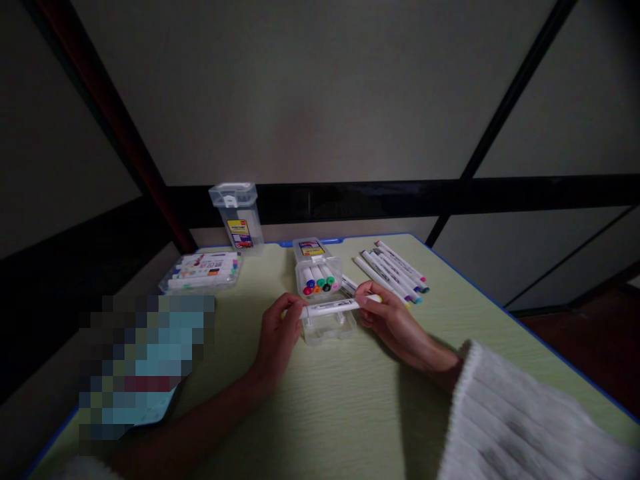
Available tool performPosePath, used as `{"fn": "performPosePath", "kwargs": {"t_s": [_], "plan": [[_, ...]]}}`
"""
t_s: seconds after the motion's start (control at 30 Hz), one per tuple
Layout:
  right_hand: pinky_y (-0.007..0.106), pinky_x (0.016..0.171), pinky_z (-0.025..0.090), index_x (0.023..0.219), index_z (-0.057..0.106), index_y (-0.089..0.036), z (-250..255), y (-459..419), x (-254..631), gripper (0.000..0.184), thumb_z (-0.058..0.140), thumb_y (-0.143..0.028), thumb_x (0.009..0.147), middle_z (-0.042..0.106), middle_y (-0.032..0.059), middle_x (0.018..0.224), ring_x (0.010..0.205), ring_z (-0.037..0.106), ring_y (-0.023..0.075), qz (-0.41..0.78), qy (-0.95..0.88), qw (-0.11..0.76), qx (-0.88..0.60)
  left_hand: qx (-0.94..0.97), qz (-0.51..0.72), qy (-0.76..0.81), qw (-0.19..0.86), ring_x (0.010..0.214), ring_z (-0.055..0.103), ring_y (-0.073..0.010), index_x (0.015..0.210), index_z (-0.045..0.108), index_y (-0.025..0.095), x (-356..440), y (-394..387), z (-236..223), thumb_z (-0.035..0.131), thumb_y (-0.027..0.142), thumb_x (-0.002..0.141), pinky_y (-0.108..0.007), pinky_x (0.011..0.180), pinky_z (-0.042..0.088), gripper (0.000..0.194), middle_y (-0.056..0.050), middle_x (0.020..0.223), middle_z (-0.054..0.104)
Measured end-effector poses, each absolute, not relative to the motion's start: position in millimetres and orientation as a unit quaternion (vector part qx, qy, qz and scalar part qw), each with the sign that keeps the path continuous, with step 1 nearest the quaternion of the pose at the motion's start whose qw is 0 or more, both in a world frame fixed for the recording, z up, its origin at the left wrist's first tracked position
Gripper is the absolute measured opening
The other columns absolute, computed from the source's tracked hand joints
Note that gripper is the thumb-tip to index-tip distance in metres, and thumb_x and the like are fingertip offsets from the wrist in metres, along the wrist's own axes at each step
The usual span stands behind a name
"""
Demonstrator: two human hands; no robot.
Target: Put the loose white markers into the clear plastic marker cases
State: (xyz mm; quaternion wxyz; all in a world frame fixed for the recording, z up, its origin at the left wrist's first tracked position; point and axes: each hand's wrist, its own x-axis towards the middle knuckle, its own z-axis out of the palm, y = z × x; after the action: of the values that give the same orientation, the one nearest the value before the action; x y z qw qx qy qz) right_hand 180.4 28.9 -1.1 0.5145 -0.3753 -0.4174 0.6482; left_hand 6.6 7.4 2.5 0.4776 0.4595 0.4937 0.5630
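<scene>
A white marker (327,308) with yellow ends is held level between my two hands. My left hand (281,327) pinches its left end, and my right hand (387,317) grips the right end. Just behind it lies a clear plastic marker case (313,257), its open mouth toward me, showing several markers (320,277) with coloured ends. The case's clear lid (330,330) rests on the table below the held marker, partly hidden by it. Right of the case is a loose group of white markers (393,270). Another white marker (349,285) lies partly behind my right hand.
An upright clear case (237,217) stands at the back left of the pale green table (320,407). In front of it lies a flat clear pack of markers (203,272). A blurred-out, light blue flat object (155,367) is on the left. A wall panel (320,93) rises behind.
</scene>
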Motion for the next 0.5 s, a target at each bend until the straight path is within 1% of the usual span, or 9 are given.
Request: {"fn": "performPosePath", "kwargs": {"t_s": [0.13,0.2,0.33,0.4,0.5], "plan": [[0.021,0.044,0.022,0.065,0.053,-0.018,-3.3,30.6,181.4,0.018,0.068,-0.027,0.063,0.042,-0.0065,0.046,0.044,0.033,0.0063,0.641,-0.422,0.515,-0.382,0.460,0.555,0.500,0.479,0.035,0.023,-0.0025,0.063,0.049,0.016,7.9,6.6,3.4,0.053,0.038,0.070,-0.015,0.035,0.015,0.023,0.011,0.043,0.031],[0.021,0.042,0.020,0.062,0.052,-0.017,-3.7,31.5,181.5,0.019,0.067,-0.030,0.066,0.041,-0.0065,0.044,0.042,0.031,0.0060,0.638,-0.432,0.512,-0.379,0.456,0.552,0.507,0.480,0.034,0.023,-0.0025,0.063,0.049,0.017,8.7,6.0,5.1,0.052,0.038,0.070,-0.016,0.034,0.015,0.022,0.011,0.042,0.031],[0.022,0.037,0.009,0.061,0.050,-0.017,-3.3,31.6,181.4,0.030,0.061,-0.043,0.072,0.030,-0.0096,0.037,0.034,0.019,0.0041,0.641,-0.445,0.490,-0.389,0.456,0.546,0.513,0.481,0.031,0.023,-0.0030,0.062,0.048,0.017,9.2,5.0,7.0,0.051,0.038,0.070,-0.016,0.033,0.015,0.022,0.011,0.039,0.029],[0.022,0.036,0.006,0.061,0.050,-0.018,-2.9,31.2,181.6,0.032,0.062,-0.046,0.071,0.028,-0.0109,0.036,0.033,0.015,0.0033,0.643,-0.443,0.477,-0.403,0.460,0.543,0.515,0.478,0.031,0.023,-0.0033,0.063,0.048,0.018,8.6,4.9,6.2,0.050,0.038,0.070,-0.016,0.032,0.015,0.022,0.011,0.037,0.029],[0.022,0.036,0.005,0.059,0.047,-0.018,-2.7,31.1,181.9,0.033,0.067,-0.044,0.066,0.028,-0.0114,0.036,0.032,0.016,0.0023,0.645,-0.437,0.471,-0.413,0.471,0.539,0.514,0.473,0.031,0.023,-0.0037,0.063,0.049,0.018,7.4,5.2,4.6,0.048,0.039,0.070,-0.016,0.032,0.016,0.022,0.011,0.035,0.029]]}}
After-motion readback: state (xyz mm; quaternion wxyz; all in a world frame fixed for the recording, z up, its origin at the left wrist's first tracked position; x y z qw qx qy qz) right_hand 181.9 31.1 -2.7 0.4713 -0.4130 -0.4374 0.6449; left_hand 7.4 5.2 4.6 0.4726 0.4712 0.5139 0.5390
